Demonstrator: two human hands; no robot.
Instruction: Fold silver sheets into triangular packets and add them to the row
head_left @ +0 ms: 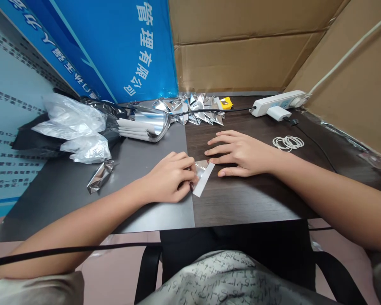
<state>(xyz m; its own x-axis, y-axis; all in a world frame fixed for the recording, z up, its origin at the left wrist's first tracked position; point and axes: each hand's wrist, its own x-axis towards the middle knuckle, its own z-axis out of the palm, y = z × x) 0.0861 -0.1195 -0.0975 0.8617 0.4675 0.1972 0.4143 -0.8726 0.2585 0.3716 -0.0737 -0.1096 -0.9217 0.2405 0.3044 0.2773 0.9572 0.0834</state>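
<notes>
A small silver foil sheet with a white folded edge lies on the dark table between my hands. My left hand is curled, its fingers pinching the sheet's left side. To the right, my right hand lies flat with fingers spread, its fingertips pressing on the sheet's upper end.
A pile of folded foil pieces sits at the back, beside a stack of silver sheets. Crumpled plastic bags and one loose foil piece lie left. A power strip, a black cable and rubber bands are right. Cardboard walls stand behind.
</notes>
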